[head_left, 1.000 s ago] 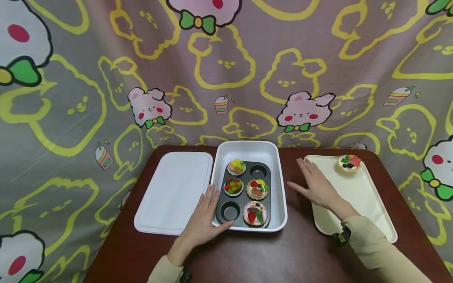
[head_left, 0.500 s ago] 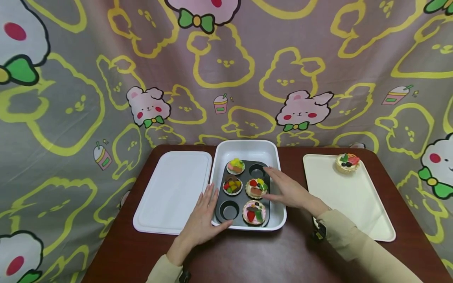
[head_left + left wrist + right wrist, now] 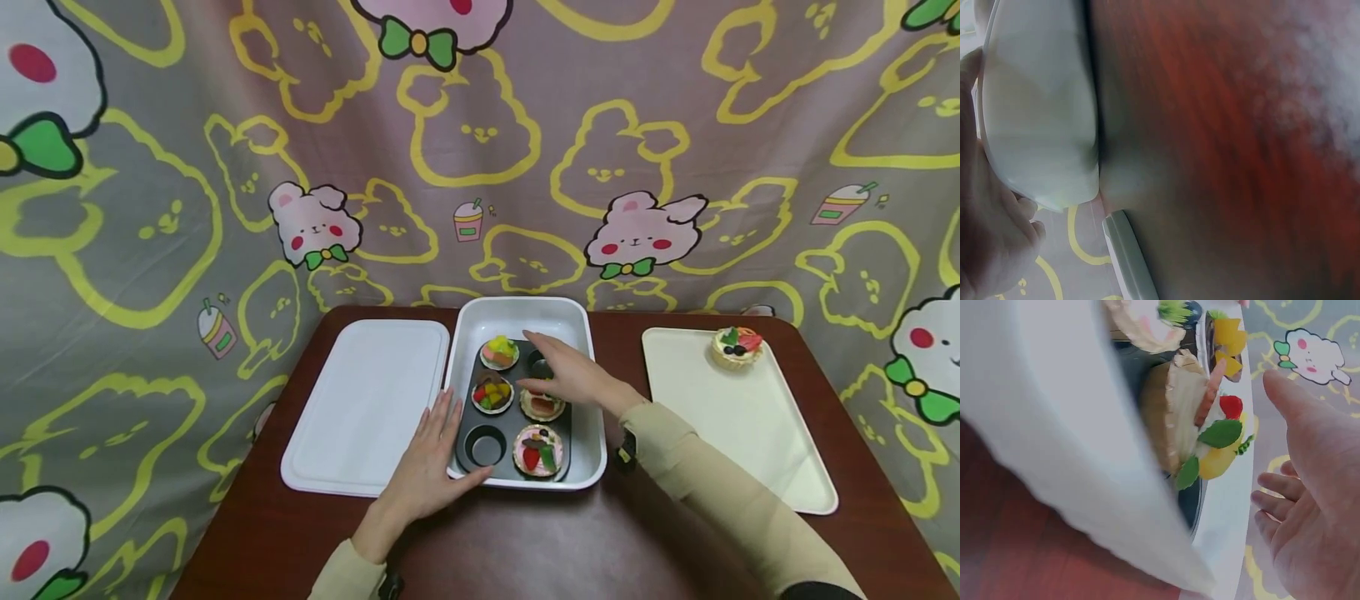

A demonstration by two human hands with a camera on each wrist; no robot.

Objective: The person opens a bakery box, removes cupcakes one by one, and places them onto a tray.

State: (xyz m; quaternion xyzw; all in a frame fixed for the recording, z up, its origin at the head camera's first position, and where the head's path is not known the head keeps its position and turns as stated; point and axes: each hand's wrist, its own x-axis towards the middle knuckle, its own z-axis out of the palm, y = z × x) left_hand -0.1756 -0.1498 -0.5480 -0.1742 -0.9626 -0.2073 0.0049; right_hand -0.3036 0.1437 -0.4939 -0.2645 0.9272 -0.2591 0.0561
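My left hand [image 3: 429, 467] lies with straight fingers against the left rim and near corner of a white rectangular tub [image 3: 525, 320]. Inside the tub sits a dark muffin tin [image 3: 510, 429] with fruit tarts in several cups. The near-left cup [image 3: 485, 447] holds nothing. Over the tin hovers my right hand [image 3: 576, 377], thumb and fingers apart, with nothing between them. It partly covers the far-right cup [image 3: 537, 363] and the middle-right tart [image 3: 542, 407]. Its fingertips point toward the far-left tart [image 3: 500, 352]. The right wrist view shows the hand [image 3: 1316, 487] above a leaf-topped tart [image 3: 1179, 419].
Left of the tub lies a white lid [image 3: 367, 404]. A cream tray [image 3: 738, 425] stands at the right with one fruit tart [image 3: 737, 347] at its far end. All sit on a dark brown table [image 3: 525, 542] before a patterned curtain [image 3: 480, 167].
My right hand has moved left from beside the cream tray to above the muffin tin. The left hand has stayed at the tub's edge, and the tarts have not moved.
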